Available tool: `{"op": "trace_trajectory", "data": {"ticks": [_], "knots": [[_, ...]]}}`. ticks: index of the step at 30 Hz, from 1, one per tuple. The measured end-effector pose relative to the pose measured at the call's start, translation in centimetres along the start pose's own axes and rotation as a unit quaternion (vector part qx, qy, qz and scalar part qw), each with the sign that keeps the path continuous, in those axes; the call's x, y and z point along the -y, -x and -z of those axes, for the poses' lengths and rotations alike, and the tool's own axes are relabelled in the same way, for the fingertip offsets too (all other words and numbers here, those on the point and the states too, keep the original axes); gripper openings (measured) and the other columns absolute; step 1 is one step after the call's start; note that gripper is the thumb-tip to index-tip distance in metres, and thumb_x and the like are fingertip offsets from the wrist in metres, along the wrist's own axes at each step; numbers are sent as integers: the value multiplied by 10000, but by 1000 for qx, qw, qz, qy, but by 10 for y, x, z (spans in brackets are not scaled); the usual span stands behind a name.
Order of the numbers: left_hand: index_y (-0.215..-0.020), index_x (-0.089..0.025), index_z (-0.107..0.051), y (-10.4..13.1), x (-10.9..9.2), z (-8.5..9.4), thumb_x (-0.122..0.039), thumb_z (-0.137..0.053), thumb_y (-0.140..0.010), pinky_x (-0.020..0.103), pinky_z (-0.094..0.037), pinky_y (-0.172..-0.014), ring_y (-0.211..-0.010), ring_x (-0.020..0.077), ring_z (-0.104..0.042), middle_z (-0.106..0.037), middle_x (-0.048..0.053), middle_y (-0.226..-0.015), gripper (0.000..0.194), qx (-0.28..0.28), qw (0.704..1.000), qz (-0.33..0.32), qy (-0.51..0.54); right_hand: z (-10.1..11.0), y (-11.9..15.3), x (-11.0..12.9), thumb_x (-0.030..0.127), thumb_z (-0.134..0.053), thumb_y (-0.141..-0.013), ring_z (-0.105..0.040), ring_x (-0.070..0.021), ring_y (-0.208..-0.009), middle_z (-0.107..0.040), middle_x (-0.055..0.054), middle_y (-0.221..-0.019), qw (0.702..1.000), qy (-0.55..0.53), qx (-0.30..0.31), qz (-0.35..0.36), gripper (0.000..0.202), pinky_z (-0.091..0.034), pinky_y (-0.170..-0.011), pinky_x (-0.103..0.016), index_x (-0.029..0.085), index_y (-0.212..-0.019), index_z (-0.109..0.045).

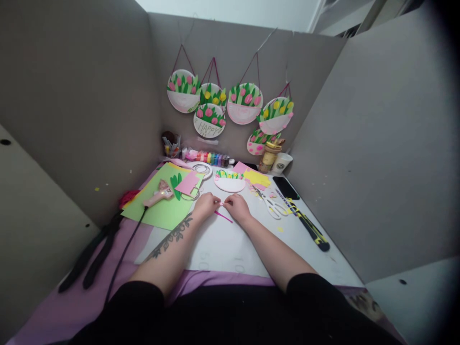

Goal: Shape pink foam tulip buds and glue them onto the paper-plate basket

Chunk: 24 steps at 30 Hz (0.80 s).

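At the middle of the white board [212, 249], my left hand [207, 206] and my right hand [237, 207] meet fingertip to fingertip. Both are closed in a pinch on a small pink piece [222, 204], mostly covered by the fingers; its exact kind is too small to make out. Just below them lies a thin magenta strip [224, 217]. Beyond my fingers rests a cut paper plate [230, 184] decorated with yellow flowers and green leaves, with pink at its edge.
On the left, a glue gun [158, 195] with a cord lies on green paper [143, 211], near pink paper [187, 183]. To the right are white scissors [273, 206], a utility knife [314, 232] and a phone [286, 188]. Decorated plates [245, 114] hang at the back; grey panels enclose the sides.
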<state>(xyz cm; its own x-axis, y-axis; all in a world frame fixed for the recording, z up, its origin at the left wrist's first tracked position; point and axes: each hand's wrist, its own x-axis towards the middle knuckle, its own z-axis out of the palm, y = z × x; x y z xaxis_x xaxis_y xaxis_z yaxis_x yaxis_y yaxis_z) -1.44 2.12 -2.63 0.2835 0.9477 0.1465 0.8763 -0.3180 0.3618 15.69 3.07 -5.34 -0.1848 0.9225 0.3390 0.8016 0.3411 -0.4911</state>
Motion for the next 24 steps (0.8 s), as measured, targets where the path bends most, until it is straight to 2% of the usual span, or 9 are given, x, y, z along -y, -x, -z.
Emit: {"op": "trace_trajectory", "data": {"ticks": [18, 24], "knots": [[-1022, -250, -765, 0, -1, 0, -361, -556, -866, 271, -447, -805, -903, 203, -622, -670, 78, -918, 283, -8, 1000, 6, 14, -3, -6, -5, 265, -659, -798, -594, -169, -782, -669, -35, -799, 1000, -13, 0, -4, 102, -447, -739, -268, 204, -766, -734], [-1007, -252, -770, -1, 1, 1, -278, -557, -854, 271, -444, -815, -892, 190, -622, -676, 77, -953, 265, -15, 1000, 11, 19, 2, -1, -4, 234, -657, -799, -597, -193, -865, -686, -49, -856, 1000, -9, 3, 5, 115, -451, -826, -296, 217, -843, -762]]}}
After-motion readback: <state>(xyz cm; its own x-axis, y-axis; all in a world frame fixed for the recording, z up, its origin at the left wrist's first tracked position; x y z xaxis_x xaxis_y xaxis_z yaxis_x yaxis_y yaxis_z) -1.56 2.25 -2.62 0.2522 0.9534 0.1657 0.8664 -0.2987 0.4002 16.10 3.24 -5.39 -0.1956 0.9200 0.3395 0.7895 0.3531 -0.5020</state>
